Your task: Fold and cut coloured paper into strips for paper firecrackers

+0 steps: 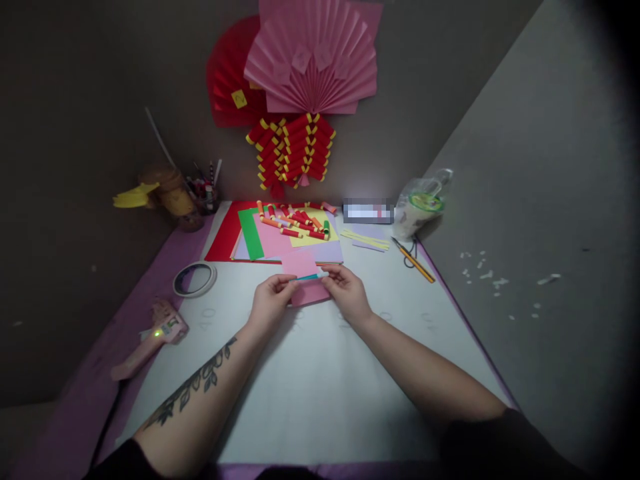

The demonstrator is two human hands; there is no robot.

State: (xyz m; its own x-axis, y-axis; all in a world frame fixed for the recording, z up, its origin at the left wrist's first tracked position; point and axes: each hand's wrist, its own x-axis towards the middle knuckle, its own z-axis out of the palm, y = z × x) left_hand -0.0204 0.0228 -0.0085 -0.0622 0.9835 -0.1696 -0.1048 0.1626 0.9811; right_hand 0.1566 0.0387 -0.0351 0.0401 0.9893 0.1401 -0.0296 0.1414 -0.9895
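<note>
Both of my hands are over the middle of the table with a sheet of pink paper between them. My left hand pinches its left side between thumb and fingers. On the other side, my right hand is closed on the paper's right side, near the white end of a thin blue stick. The stick, perhaps a pen, lies across the paper; the fingers partly cover its ends. Just beyond the hands, a pink flap reaches up towards the coloured sheets.
Red and orange paper rolls lie on stacked coloured paper. A tape roll and a pink glue gun with a lit light are at left. Yellow strips, a pencil and a bagged cup stand or lie at right.
</note>
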